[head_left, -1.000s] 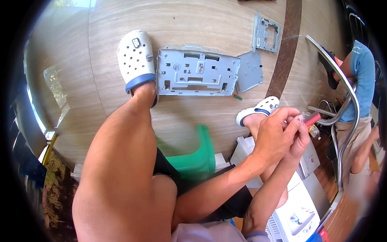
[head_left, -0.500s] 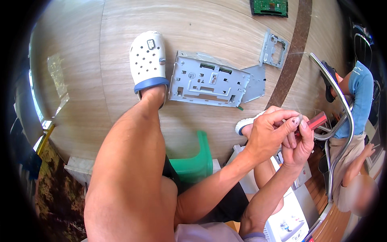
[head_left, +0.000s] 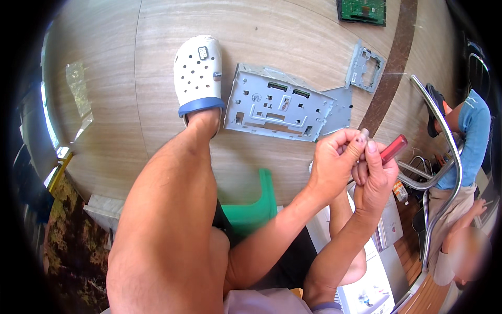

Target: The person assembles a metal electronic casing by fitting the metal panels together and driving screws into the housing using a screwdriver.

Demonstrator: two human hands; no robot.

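Note:
My left hand (head_left: 334,160) is closed in a pinch, thumb and forefinger meeting at a small grey tip (head_left: 364,133) that I cannot make out clearly. Right beside it, my right hand (head_left: 377,175) curls around a red handle (head_left: 394,149), like a screwdriver's, whose end sticks out up and to the right. Any shaft is hidden by the fingers. Both thumbs almost touch. Beyond the hands, a grey metal chassis (head_left: 274,106) with slots and cut-outs lies on the floor, a flat metal plate (head_left: 337,109) showing at its right end.
A small metal bracket frame (head_left: 365,68) and a green circuit board (head_left: 362,10) lie farther off. My white clog (head_left: 196,70) stands left of the chassis. A green plastic stool (head_left: 251,212) is below. At right are a chrome tube frame (head_left: 454,157) and a seated person (head_left: 468,141).
Both hands have shifted a little left together, nearer the chassis, now covering most of my other clog. More of the red handle shows. The whole view has slid slightly.

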